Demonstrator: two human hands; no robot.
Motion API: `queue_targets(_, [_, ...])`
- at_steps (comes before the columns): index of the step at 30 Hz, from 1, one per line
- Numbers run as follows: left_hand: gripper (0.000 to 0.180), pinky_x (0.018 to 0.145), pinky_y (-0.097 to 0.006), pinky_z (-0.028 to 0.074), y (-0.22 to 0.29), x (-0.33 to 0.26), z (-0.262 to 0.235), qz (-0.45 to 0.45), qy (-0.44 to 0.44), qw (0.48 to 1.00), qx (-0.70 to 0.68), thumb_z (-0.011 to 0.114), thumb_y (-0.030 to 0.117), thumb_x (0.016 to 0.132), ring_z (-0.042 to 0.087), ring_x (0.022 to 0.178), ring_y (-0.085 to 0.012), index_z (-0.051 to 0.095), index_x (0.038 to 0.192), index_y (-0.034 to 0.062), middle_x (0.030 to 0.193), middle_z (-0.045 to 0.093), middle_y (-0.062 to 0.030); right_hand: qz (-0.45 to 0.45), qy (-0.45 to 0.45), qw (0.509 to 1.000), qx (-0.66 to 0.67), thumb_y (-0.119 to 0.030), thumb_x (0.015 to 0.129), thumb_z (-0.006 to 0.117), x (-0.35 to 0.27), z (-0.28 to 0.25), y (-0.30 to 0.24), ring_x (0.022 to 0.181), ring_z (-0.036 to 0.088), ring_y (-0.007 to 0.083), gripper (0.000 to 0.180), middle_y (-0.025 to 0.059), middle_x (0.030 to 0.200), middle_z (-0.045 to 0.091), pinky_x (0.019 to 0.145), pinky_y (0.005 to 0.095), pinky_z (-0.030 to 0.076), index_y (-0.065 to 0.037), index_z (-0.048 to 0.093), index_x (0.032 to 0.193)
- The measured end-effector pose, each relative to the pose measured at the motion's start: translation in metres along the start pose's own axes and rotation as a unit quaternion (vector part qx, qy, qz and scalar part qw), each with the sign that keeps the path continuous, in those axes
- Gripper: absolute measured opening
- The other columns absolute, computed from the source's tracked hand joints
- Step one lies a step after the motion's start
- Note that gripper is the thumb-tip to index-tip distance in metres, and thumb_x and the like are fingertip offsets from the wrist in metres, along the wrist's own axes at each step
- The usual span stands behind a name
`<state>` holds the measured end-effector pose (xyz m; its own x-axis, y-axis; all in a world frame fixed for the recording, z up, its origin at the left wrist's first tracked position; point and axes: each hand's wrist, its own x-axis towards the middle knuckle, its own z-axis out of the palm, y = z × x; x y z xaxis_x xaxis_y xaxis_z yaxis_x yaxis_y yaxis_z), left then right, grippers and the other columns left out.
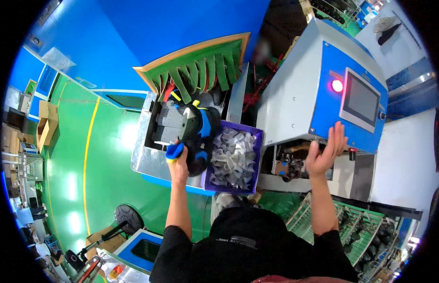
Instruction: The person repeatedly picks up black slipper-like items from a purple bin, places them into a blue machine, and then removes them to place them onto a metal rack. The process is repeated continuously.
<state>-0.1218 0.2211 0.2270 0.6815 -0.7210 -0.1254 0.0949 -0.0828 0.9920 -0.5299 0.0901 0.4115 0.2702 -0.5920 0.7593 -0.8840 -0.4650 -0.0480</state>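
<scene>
My left hand point(178, 165) is curled closed around a small blue and yellow piece point(174, 151) whose kind I cannot make out. Right beside it are black shoes point(198, 144) with blue patches, one showing a grey sole. They lie at the edge of a metal machine bed, and whether my fingers touch them is hidden. Over on the right, my right hand point(326, 152) is open, fingers stretched up at the lower edge of a blue control panel point(333, 101). That panel carries a dark screen point(361, 101) and a lit pinkish-red button point(337, 86).
Between my arms stands a purple bin point(261, 141) full of curled pale grey pieces. Green strips point(200, 75) hang over the machine opening point(170, 115). Mechanical parts point(290, 165) sit under the panel. At lower right are wire racks point(356, 226) with black items.
</scene>
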Motion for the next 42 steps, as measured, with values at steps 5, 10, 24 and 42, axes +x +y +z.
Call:
queue_targets(5, [0.08,0.099,-0.039,0.048,0.093,-0.142,0.068,-0.125,-0.112,0.921,-0.353,0.074,0.008,0.092,0.056,0.118,-0.0246,0.027,0.156,0.0046,0.134,0.052,-0.0102,0.161,-0.153,0.775,0.592,-0.042,0.078,0.088,-0.085,-0.012,-0.09,0.149,0.028,0.0345,0.126,0.0203,0.164,0.019,0.122,0.0507,0.026,-0.004,0.003,0.163])
queue_targets(10, [0.123,0.112,-0.048,0.034,0.11,-0.223,0.111,0.206,-0.063,0.951,0.222,0.095,0.05,0.061,0.041,0.13,-0.0346,0.024,0.146,-0.0039,0.139,0.037,-0.0219,0.336,-0.18,0.565,0.732,-0.016,0.079,0.078,-0.085,-0.052,-0.097,0.135,0.05,0.0274,0.114,0.0159,0.153,0.042,0.112,0.0404,0.041,-0.007,0.005,0.165])
queue_targets(24, [0.056,0.059,-0.046,0.045,0.073,-0.259,0.206,-0.106,-0.157,0.976,0.108,0.037,0.035,0.108,0.063,0.065,-0.0267,0.058,0.076,-0.005,0.066,0.06,-0.0241,0.547,-0.096,0.285,0.781,-0.037,0.089,0.068,-0.212,-0.123,0.06,0.118,0.064,0.03,0.075,0.0148,0.136,0.061,0.099,0.0414,0.055,-0.002,0.042,0.15])
queue_targets(42, [0.041,0.064,-0.048,0.049,0.006,-0.235,0.19,0.092,-0.402,0.847,0.336,0.07,0.037,0.095,0.065,0.073,-0.0447,0.06,0.089,-0.0024,0.074,0.065,-0.0227,0.546,-0.218,0.682,0.436,-0.027,0.08,0.079,-0.182,-0.102,0.093,0.124,0.058,0.0268,0.109,0.0189,0.15,0.049,0.111,0.0371,0.041,-0.004,0.014,0.165])
